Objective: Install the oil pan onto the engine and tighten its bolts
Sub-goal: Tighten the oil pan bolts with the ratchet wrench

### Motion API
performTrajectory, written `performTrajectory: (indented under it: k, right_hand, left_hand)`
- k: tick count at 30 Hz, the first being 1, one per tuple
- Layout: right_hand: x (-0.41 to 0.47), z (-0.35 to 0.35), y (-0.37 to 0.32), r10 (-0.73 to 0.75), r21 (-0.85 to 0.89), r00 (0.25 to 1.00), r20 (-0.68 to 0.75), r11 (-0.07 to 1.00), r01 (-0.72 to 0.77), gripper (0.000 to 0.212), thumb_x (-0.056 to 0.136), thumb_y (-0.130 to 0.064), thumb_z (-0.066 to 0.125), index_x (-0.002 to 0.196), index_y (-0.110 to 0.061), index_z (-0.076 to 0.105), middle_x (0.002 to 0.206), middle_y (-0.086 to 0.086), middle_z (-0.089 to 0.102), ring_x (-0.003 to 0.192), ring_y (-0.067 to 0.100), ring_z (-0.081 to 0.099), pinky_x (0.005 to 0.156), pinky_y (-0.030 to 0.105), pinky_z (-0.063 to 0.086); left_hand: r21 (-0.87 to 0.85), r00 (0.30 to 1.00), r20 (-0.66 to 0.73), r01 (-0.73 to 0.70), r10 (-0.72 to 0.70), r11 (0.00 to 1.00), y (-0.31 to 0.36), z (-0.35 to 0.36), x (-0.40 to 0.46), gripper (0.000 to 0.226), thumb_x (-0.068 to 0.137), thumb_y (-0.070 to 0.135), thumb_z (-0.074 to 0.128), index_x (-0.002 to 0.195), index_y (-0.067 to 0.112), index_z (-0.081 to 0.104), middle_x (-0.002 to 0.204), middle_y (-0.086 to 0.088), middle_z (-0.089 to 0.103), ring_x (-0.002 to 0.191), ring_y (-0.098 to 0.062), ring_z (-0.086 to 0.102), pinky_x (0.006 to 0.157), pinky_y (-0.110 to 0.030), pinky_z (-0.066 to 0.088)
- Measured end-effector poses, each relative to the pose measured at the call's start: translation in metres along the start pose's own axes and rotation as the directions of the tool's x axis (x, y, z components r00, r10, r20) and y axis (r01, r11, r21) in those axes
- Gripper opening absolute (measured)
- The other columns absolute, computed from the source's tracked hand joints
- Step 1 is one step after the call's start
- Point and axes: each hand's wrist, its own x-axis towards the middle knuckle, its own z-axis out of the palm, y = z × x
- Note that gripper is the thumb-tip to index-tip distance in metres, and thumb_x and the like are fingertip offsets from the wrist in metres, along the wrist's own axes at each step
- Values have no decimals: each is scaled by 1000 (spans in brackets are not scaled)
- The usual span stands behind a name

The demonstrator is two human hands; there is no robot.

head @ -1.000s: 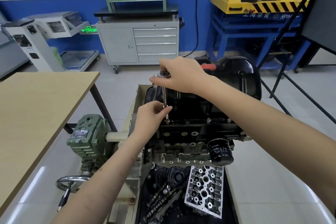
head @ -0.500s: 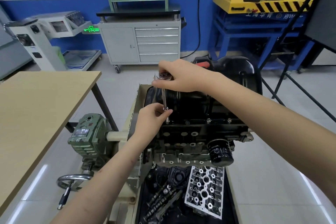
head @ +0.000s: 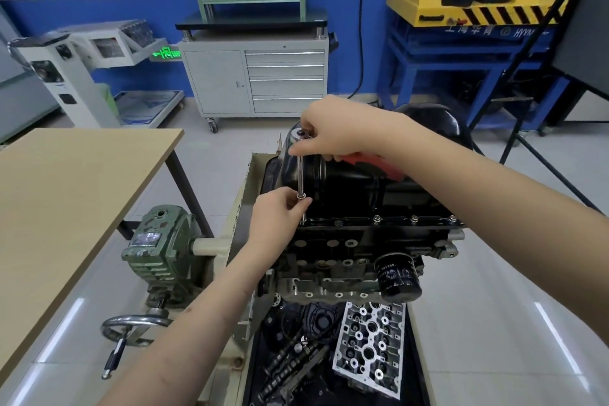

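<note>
Right hand (head: 336, 132) grips the ratchet (head: 300, 137) head; left hand (head: 280, 217) pinches its thin steel shaft above the glossy black oil pan (head: 349, 188); grips unchanged, red handle now exposed.

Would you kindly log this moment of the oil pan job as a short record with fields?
Stage: bolt tightening under way
Oil pan: black, seated on the engine
Tool: ratchet with long extension bar, upright over the near-left flange corner
Right hand: grips the ratchet head, red handle beneath the palm
Left hand: pinches the extension's lower end
Flange bolts: several seated along the near edge
Oil filter: black, on the engine's near face
Below: cylinder head in the tray
</note>
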Motion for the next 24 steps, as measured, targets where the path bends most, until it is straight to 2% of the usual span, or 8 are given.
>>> performTrajectory:
  k: [3,5,7,11,14,18,21,24]
  right_hand:
    - [-2,-7,1,-77,-24,996,41,997,78,30,85,-39,60,69,-16,49,62,-6,50,55,6,44,50,22,34]
    - [-4,-14,2,-130,17,989,70,991,129,19,84,-31,63,92,-13,63,81,-3,62,74,13,55,66,27,43]
    - [-5,-18,4,-145,28,985,90,989,143,28,83,-29,65,106,-15,65,91,-1,65,86,17,57,76,31,45]
    - [0,-13,3,-79,-115,996,37,990,83,41,81,-47,62,64,-13,49,55,-6,43,52,13,41,47,25,27]
    - [1,-7,-1,-17,-143,1000,13,990,18,55,81,-55,56,54,-11,38,48,1,42,44,14,38,43,26,23]
    - [2,-12,0,-62,-92,996,59,994,67,35,84,-42,60,81,-7,60,61,-3,48,55,13,42,49,27,30]
    - [-2,-18,2,-125,-9,986,112,992,127,30,84,-24,63,113,-16,64,93,-2,65,85,17,57,75,31,45]
    - [-1,-20,3,-121,-6,988,95,993,122,35,81,-27,67,113,-15,63,86,-4,64,78,12,56,70,27,46]
  left_hand:
    - [50,998,46,-52,50,997,1,-3,0,20,88,23,61,86,4,68,73,-3,67,75,-19,63,67,-24,44]
    - [52,995,86,-59,55,997,0,-5,2,19,88,22,61,88,5,68,73,-1,65,75,-18,62,62,-17,38]
    - [50,994,100,-52,47,997,-1,-6,4,20,87,24,62,90,5,68,79,-3,68,76,-14,61,64,-14,37]
    - [20,996,82,-20,18,1000,-1,-6,3,26,80,32,69,89,7,68,80,1,67,77,-10,60,73,-19,44]
    - [57,997,76,-20,15,998,2,-5,5,28,83,33,66,88,5,67,83,-3,69,80,-14,61,76,-27,48]
    - [100,988,143,-77,62,992,2,-8,4,26,89,27,59,67,12,59,64,-1,61,64,-13,56,62,-26,43]
    - [102,978,186,-110,89,989,3,-12,6,43,90,22,58,52,24,37,49,11,42,50,-4,41,50,-15,31]
    - [84,982,181,-75,59,994,2,-11,5,26,88,24,60,63,18,56,61,8,57,62,-7,53,57,-12,35]
